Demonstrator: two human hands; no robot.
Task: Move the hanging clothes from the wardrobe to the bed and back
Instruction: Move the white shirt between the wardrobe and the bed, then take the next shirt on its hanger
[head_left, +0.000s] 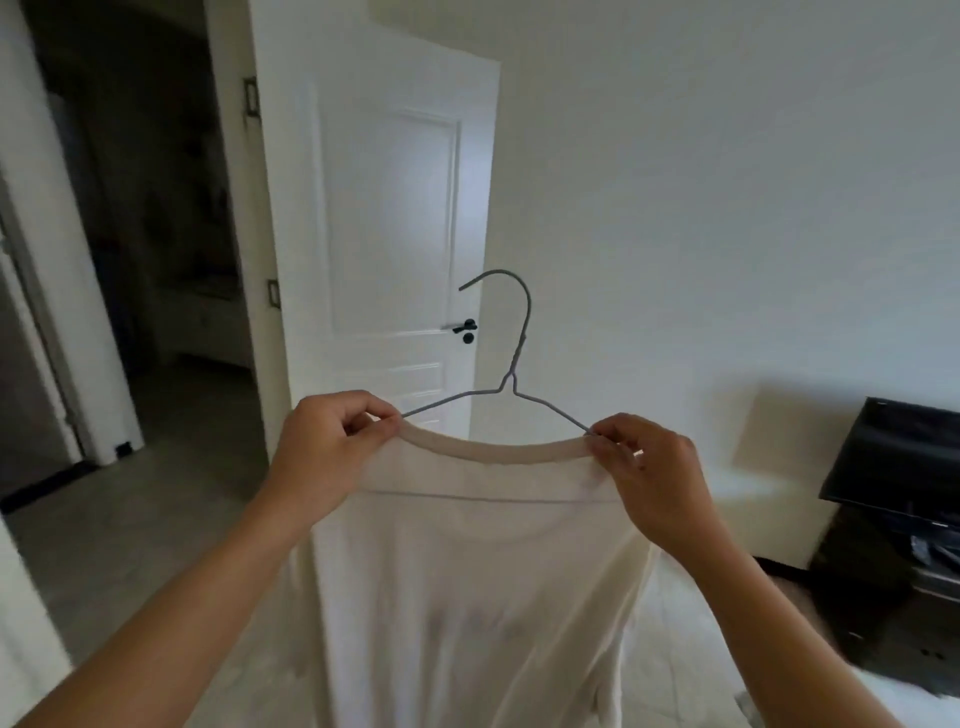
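A cream T-shirt (467, 587) hangs in front of me on a thin grey wire hanger (511, 364), whose hook points up and to the left. My left hand (332, 447) pinches the left side of the shirt's collar where the hanger's wire goes in. On the other side my right hand (644, 467) pinches the collar and wire in the same way. The shirt drops straight down between my forearms. Neither the wardrobe nor the bed can be seen.
An open white door (384, 234) with a dark handle (465, 328) stands straight ahead, beside a dark doorway (156, 234) on the left. A black cabinet (893, 545) stands low at the right against the white wall. Grey tiled floor (171, 519) lies below.
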